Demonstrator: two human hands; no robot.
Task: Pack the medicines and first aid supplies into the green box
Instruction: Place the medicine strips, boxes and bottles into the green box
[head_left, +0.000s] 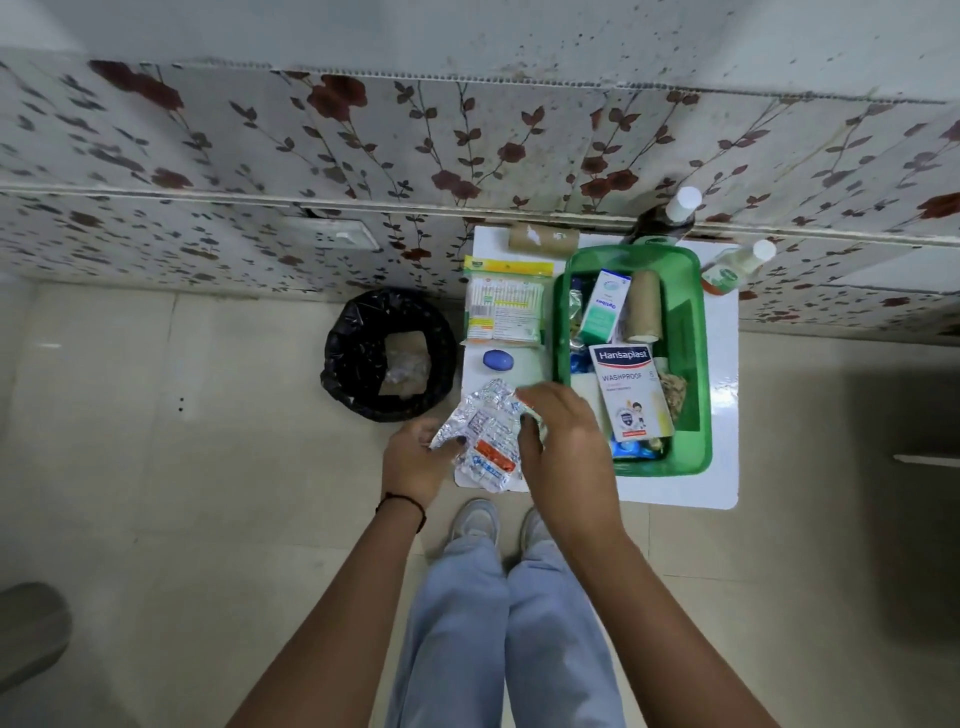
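The green box (696, 291) sits on a small white table (724, 415). Inside it lie a Hansaplast carton (631, 392), a teal medicine carton (605, 306), a brown bandage roll (643, 306) and several packets. At the table's near left corner, a bunch of silver tablet strips (485, 436) is gripped from both sides. My left hand (413, 462) holds its left edge and my right hand (563, 447) covers its right side. A cotton-bud pack (504, 306) and a blue oval object (498, 360) lie left of the box.
A second brown roll (543, 240) lies at the table's far edge. Two white-capped bottles (675, 213) (737, 267) stand behind and right of the box. A black-lined bin (389, 353) stands on the floor left of the table. A floral wall runs behind.
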